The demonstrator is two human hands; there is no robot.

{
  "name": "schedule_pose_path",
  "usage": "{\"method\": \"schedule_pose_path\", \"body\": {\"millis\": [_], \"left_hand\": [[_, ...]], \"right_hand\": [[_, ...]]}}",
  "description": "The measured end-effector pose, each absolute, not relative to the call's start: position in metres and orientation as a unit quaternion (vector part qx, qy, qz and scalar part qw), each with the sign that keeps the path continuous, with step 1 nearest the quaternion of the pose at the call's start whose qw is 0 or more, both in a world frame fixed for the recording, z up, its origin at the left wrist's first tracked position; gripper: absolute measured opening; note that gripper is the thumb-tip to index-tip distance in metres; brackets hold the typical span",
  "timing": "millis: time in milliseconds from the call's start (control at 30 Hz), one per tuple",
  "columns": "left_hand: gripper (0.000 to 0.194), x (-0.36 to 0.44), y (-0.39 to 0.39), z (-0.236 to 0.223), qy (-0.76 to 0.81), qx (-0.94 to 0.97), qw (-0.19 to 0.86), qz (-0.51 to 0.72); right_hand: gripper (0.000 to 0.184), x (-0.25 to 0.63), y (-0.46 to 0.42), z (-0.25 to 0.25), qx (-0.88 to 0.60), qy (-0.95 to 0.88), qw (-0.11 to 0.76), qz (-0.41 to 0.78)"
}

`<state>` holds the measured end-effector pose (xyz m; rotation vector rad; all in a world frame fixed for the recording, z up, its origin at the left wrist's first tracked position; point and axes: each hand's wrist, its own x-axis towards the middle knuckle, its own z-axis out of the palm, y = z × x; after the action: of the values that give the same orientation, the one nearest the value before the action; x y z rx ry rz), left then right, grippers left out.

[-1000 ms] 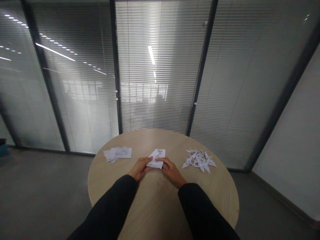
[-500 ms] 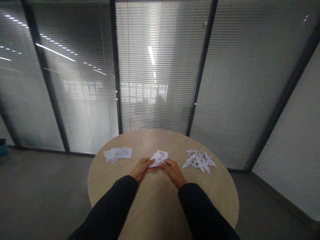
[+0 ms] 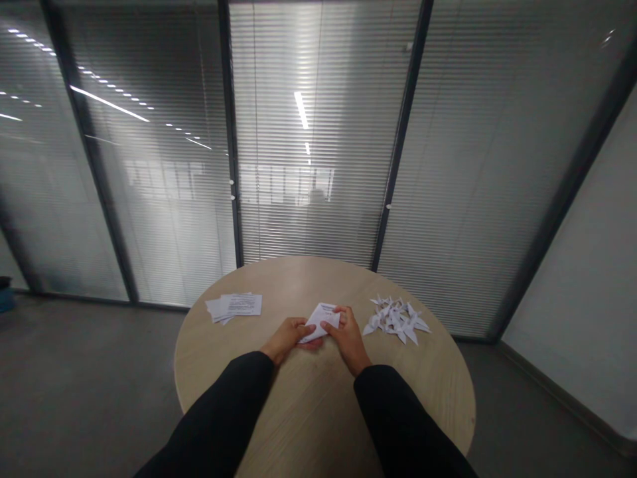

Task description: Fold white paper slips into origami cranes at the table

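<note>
Held just above the table [image 3: 308,398]: one folded sheet [image 3: 322,320], thin white office paper, matt, printed in black. On the table, left side: loose printed sheets [image 3: 237,307], the same matt paper. On the table, right side: paper cranes [image 3: 395,320], crisply creased, matt white. The table itself: pale wood grain, smooth, faint sheen (veneer or laminate, I can't tell). Behind the table: glossy glass panels [image 3: 149,219] over slatted blinds [image 3: 318,166], set in dark metal frames [image 3: 229,166]. Around the table: matt grey floor [image 3: 84,378]. On my arms: matt black cloth sleeves [image 3: 213,411].
</note>
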<state>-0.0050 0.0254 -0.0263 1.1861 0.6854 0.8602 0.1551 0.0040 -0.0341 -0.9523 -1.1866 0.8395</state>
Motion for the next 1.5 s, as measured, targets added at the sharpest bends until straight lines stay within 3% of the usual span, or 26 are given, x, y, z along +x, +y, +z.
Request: {"method": "schedule_pose_path", "body": {"millis": [133,333,733,1100,1233,1400,1500], "left_hand": [[0.044,-0.004,0.021,-0.023,0.298,0.537,0.696,0.372],[0.057,0.0,0.018,-0.022,0.285,0.577,0.671,0.369],[0.047,-0.002,0.028,-0.031,0.332,0.559,0.66,0.376],[0.045,-0.005,0.029,-0.032,0.348,0.56,0.661,0.358],[0.047,-0.005,0.027,-0.032,0.338,0.575,0.661,0.343],[0.046,-0.003,0.028,-0.032,0.325,0.596,0.653,0.336],[0.042,-0.004,0.032,-0.03,0.341,0.607,0.609,0.381]], "right_hand": [[0.068,0.156,0.002,-0.033,-0.418,-0.533,0.641,0.361],[0.06,0.155,-0.002,-0.03,-0.442,-0.544,0.626,0.34],[0.058,0.155,-0.002,-0.028,-0.433,-0.548,0.623,0.352],[0.076,0.154,-0.002,-0.028,-0.419,-0.556,0.583,0.419],[0.066,0.156,0.0,-0.028,-0.452,-0.541,0.598,0.383],[0.034,0.16,-0.001,-0.027,-0.496,-0.545,0.584,0.339],[0.033,0.162,-0.003,-0.025,-0.499,-0.524,0.591,0.356]]}}
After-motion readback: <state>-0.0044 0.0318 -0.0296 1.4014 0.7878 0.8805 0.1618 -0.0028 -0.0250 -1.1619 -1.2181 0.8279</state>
